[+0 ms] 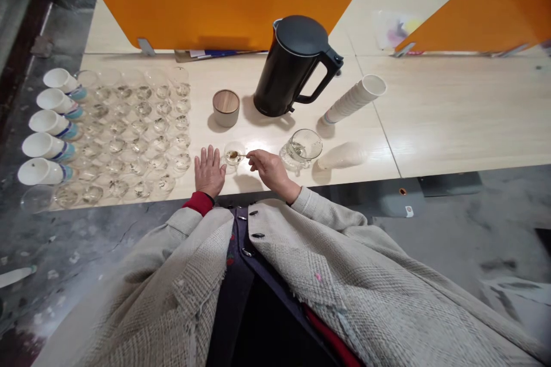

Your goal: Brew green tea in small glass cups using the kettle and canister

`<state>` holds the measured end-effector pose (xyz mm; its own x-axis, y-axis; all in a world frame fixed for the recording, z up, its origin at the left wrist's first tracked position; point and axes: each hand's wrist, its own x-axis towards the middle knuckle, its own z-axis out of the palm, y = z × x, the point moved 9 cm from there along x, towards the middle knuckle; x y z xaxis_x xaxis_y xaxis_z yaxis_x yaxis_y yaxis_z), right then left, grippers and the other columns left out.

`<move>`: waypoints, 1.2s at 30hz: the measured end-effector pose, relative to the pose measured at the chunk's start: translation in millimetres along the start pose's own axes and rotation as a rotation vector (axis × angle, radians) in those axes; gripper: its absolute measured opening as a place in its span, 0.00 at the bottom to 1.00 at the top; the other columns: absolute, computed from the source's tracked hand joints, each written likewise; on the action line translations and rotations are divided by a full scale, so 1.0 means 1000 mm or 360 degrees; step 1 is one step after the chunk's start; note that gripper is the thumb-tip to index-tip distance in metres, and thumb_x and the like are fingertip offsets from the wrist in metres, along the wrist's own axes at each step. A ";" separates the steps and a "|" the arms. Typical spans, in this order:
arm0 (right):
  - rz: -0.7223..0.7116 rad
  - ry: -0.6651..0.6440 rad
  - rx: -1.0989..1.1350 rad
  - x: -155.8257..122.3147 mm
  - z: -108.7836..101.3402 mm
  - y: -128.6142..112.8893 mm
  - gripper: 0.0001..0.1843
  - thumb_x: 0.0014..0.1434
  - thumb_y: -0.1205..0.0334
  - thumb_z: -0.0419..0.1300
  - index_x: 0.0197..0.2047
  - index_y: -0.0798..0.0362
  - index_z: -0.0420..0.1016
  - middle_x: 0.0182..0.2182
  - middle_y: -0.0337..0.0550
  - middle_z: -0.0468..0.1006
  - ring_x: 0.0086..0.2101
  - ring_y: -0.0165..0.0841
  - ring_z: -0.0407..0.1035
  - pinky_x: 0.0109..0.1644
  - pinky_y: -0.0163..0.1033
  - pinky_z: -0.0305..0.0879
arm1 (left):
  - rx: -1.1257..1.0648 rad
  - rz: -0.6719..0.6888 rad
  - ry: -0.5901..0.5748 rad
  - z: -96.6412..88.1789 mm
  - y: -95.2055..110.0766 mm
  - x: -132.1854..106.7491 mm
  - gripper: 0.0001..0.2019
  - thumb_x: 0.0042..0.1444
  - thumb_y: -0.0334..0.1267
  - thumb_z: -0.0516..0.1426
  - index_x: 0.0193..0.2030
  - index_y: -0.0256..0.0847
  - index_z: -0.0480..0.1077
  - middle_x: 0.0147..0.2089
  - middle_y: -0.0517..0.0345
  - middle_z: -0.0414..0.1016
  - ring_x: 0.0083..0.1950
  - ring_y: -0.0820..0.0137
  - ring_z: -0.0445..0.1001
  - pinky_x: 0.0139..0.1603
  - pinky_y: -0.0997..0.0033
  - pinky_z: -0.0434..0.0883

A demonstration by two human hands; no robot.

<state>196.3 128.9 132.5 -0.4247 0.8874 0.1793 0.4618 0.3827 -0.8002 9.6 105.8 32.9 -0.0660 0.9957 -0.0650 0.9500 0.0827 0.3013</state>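
Note:
My right hand pinches the thin handle of a small brown spoon. The spoon's bowl is inside a small clear cup, with dark bits, perhaps dried leaves, visible there. Flat on the table, fingers spread, my left hand lies just left of that cup and holds nothing. Behind the cup stands a round grey canister with a wooden lid. A ribbed glass mug with some dark bits inside is to the right of my right hand.
Rows of clear cups with dark bits fill the table's left side, beside several white paper cups. A black kettle stands behind. Stacked paper cups and stacked clear cups are to the right. An orange divider borders the back.

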 end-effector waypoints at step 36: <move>0.0065 0.0037 0.0061 -0.007 0.004 -0.002 0.18 0.80 0.53 0.48 0.48 0.51 0.77 0.35 0.42 0.82 0.28 0.29 0.78 0.38 0.34 0.72 | 0.0000 0.0010 0.0005 -0.002 0.001 0.000 0.33 0.74 0.45 0.48 0.82 0.35 0.56 0.86 0.44 0.46 0.87 0.48 0.42 0.85 0.37 0.41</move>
<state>194.8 121.2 130.3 -0.3874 0.9081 0.1590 0.4482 0.3362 -0.8283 10.0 106.0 35.1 -0.0607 0.9963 -0.0602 0.9504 0.0762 0.3017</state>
